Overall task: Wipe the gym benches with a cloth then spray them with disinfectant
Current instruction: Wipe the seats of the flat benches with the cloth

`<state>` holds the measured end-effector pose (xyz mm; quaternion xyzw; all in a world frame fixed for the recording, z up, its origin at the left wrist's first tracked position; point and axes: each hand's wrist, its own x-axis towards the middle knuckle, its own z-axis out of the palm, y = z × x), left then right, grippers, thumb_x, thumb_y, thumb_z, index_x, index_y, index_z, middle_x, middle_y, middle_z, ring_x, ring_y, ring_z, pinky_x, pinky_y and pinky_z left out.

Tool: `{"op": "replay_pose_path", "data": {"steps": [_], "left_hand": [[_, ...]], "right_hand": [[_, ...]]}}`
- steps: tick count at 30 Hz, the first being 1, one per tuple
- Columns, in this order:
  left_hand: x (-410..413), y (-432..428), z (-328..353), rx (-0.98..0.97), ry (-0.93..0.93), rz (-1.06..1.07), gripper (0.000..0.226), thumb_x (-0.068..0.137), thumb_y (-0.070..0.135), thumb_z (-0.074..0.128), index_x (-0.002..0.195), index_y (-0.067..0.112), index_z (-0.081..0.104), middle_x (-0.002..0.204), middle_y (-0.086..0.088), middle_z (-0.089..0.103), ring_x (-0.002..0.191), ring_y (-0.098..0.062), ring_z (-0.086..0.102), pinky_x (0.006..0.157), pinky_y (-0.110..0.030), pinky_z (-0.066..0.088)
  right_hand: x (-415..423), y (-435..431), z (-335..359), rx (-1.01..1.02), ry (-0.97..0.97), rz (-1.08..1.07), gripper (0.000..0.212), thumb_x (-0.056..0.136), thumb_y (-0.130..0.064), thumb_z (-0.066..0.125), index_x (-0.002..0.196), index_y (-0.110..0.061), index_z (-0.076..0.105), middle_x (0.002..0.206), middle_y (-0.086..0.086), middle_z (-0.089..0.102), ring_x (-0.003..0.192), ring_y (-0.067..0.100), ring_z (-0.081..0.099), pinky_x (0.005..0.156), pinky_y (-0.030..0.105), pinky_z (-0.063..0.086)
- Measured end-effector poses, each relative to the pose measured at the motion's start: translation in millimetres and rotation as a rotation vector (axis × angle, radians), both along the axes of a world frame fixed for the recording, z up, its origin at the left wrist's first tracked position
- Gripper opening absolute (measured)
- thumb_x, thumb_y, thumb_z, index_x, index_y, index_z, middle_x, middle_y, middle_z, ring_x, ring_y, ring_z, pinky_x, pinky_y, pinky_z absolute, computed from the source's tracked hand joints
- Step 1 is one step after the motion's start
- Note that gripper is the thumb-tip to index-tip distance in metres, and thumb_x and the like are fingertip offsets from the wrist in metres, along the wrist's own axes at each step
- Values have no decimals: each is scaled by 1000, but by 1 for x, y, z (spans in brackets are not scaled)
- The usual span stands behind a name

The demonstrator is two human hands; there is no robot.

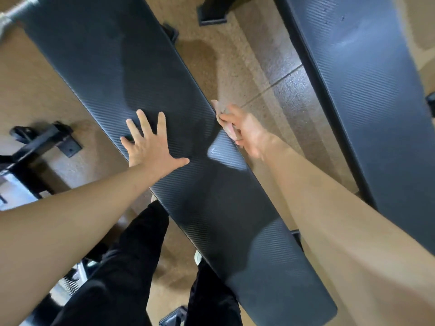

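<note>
still the wiping stage: left hand (pixel 150 147) spread flat on near bench (pixel 164 95), right hand (pixel 244 132) pinching cloth (pixel 222 114) at its side edge. far bench (pixel 367 74) untouched, spray not visible.

The floor (pixel 235 74) is tan and speckled, and it has a darker grey, shiny part (pixel 289 85) crossed by a thin seam. A silver metal bar (pixel 16 10) shows in the top left corner. On the left stands a black metal frame (pixel 44 140), and a black foot (pixel 213 12) rests on the floor at the top. Lower down are the person's black trousers (pixel 122 267), with a white shoe tip (pixel 198 257) near them.
</note>
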<state>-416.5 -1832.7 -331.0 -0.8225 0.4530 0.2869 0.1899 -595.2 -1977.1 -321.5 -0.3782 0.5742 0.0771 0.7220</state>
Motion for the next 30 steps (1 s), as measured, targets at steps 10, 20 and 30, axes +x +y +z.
{"op": "replay_pose_path", "data": {"steps": [10, 20, 30], "left_hand": [[21, 1, 3, 0, 15, -92, 137, 62, 83, 73, 161, 25, -4, 165, -25, -6, 149, -53, 11, 114, -63, 35], [77, -25, 30, -8, 155, -121, 92, 82, 67, 67, 157, 29, 27, 145, -4, 38, 124, -29, 46, 83, -44, 53], [172, -86, 30, -170, 22, -9, 108, 66, 79, 73, 150, 24, 34, 150, -9, 34, 135, -38, 36, 105, -54, 43]], "right_hand": [[72, -36, -4, 26, 70, 8, 53, 104, -61, 25, 92, -26, 64, 109, -2, 69, 103, 7, 54, 100, 36, 28], [135, -70, 4, 15, 104, -21, 72, 97, -71, 31, 142, -20, 57, 139, -8, 60, 131, 17, 48, 122, 48, 20], [183, -99, 2, -6, 73, -16, 44, 99, -65, 37, 81, -32, 61, 100, -10, 66, 96, 10, 56, 114, 42, 29]]}}
